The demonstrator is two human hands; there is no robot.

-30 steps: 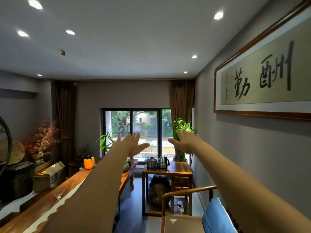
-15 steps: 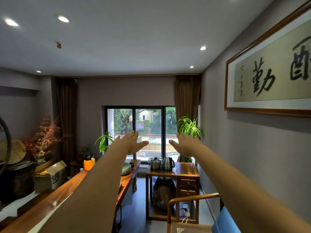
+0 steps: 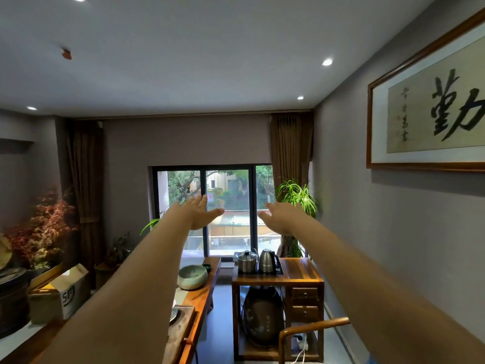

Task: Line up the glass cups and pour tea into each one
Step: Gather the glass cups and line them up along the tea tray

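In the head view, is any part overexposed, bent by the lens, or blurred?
Head view: the window is the brightest area, washed out low down; wide-angle lens bows the framed calligraphy and ceiling line; both forearms look stretched; left hand and right hand slightly soft.

Wall: framed calligraphy [image 3: 430,111]
Side table [image 3: 301,274]: steel pot [image 3: 246,261] beside kettle [image 3: 267,260] (close together)
Long table [image 3: 207,287]: green bowl [image 3: 192,276]
Left: cardboard box [image 3: 61,295]
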